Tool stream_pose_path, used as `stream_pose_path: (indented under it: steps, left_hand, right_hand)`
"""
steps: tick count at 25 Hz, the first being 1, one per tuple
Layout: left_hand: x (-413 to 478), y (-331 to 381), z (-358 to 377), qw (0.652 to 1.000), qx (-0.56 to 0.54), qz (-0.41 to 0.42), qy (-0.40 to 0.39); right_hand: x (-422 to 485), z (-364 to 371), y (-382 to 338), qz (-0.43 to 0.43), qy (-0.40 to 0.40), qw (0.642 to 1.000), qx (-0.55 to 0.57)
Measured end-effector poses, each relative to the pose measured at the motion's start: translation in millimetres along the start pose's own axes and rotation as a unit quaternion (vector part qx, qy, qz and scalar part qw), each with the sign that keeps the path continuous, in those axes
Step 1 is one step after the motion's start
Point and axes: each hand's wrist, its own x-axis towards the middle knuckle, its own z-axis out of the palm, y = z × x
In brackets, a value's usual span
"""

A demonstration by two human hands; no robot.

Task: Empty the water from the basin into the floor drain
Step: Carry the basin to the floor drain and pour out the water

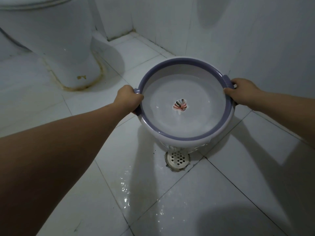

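Tiled floor (238, 193), tilted purple-rimmed basin (180, 92)

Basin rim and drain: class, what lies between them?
In the head view, only falling water spans from the basin near rim to the drain.

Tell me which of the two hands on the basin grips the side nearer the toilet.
The left hand, clamped on the purple-rimmed white plastic basin's handle beside the white toilet; the right hand is by the wall.
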Motion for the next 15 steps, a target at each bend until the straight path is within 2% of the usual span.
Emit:
stream_pose_path:
  steps: [15]
  left_hand:
    - [-6.4, 2.9, -11.4, 1.000, 0.003, 0.006, -0.004]
  right_hand:
    - [-12.7, -5.6, -8.3, 0.013, 0.000, 0.997, 0.072]
